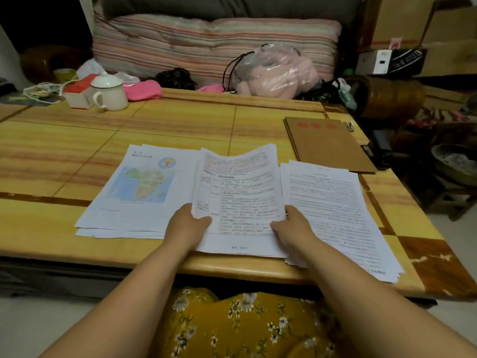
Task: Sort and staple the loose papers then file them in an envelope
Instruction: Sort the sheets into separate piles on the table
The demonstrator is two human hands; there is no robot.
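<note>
Three lots of white printed paper lie near the front edge of the yellow table (64,156). The left pile (134,192) shows a map page on top. I hold the middle stack (240,192) by both lower sides, its far end lifted and bowed: my left hand (188,226) grips the left edge, thumb on top, and my right hand (294,226) grips the right edge. The right pile (335,210), fanned text pages, lies under my right forearm. A brown envelope (327,143) with red characters lies flat at the table's right, beyond the piles. A black stapler (379,148) sits just past the envelope's right edge.
At the back left stand a white lidded mug (109,93), a red-and-white box (78,94), a pink cloth (143,90) and a coiled cord (41,90). A clear bag of pink stuff (273,71) rests at the back edge before a striped cushion. Baskets and boxes crowd the right.
</note>
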